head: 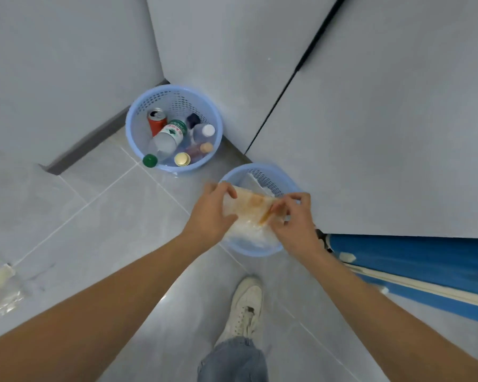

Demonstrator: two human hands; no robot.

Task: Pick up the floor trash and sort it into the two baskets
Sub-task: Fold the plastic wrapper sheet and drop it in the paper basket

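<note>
Two light blue perforated baskets stand on the grey tile floor. The far basket (132, 139) holds a red can, several bottles and caps. Above the near basket (290, 180), both of my hands grip a clear plastic wrapper (253, 201) with orange print. My left hand (214, 213) pinches its left edge and my right hand (294, 216) pinches its right edge. More clear and white wrappers lie inside the near basket under the hands.
Another clear wrapper with tan contents (0, 288) lies on the floor at the left edge. Grey cabinet panels (384, 119) rise behind the baskets. A blue strip with a white pole (414, 271) lies at right. My white shoe (244, 307) stands just below the near basket.
</note>
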